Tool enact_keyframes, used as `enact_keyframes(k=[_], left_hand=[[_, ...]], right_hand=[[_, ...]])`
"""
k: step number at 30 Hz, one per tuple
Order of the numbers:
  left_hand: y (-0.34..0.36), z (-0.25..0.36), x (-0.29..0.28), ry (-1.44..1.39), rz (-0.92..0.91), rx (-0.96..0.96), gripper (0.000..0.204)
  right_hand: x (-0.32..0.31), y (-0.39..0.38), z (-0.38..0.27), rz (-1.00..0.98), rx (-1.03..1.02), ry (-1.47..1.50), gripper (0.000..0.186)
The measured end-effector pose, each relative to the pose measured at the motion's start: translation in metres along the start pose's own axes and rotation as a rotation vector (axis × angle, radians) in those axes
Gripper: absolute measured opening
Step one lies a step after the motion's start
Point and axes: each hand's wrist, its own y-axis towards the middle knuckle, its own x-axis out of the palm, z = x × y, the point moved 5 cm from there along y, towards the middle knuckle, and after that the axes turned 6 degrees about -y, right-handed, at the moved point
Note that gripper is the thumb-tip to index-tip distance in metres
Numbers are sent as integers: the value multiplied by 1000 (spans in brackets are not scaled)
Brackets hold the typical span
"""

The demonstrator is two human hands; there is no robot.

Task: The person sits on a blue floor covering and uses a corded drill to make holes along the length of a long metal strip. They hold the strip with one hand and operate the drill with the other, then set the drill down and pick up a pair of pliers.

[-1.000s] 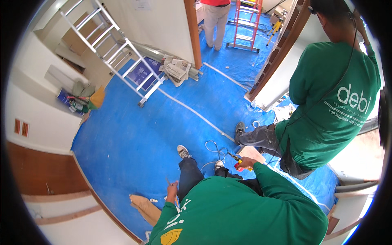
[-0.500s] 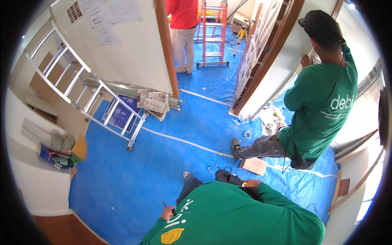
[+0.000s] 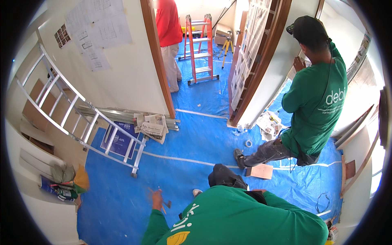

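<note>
My left hand (image 3: 157, 199), blurred by motion, is off my left side above the blue sheeting (image 3: 118, 196). It holds a slim dark-handled tool (image 3: 166, 203) whose exact kind I cannot make out. At my right side, just a sliver of my right hand (image 3: 259, 190) shows past my green sleeve, by a black strap (image 3: 256, 196). Its fingers are hidden. My dark-trousered leg (image 3: 224, 175) is bent in front of me, and the pale tip of a shoe (image 3: 197, 192) shows left of it.
A co-worker in green (image 3: 314, 98) stands at the right, facing the wall. An aluminium ladder (image 3: 87, 110) leans at the left beside newspapers (image 3: 151, 127). Ahead, past a doorway, are a red stepladder (image 3: 200, 49) and a person in red (image 3: 168, 24). A box (image 3: 259, 171) sits near my feet.
My left hand has swung outward and forward with the tool. My right hand has slipped mostly behind my sleeve. The view has shifted, and my legs have moved as in a step.
</note>
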Motion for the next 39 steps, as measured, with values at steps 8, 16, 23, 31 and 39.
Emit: enact_keyframes(k=[8,16,23,31,39], left_hand=[[-86,-46,82,781,-478,400,17],[1,8,117,561,-297,-109,19],[57,123,107,1139,-284,501,24],[236,475,283,376,-152,437,46],[185,598,522,446,-814,342,76]], right_hand=[[-8,31,8,-77,-4,55,56],[-58,147,24,-115,-187,81,59],[-220,221,-26,-102,-43,263,54],[-457,185,-164,314,-387,708,52],[-600,109,-273,567,-569,916,67]])
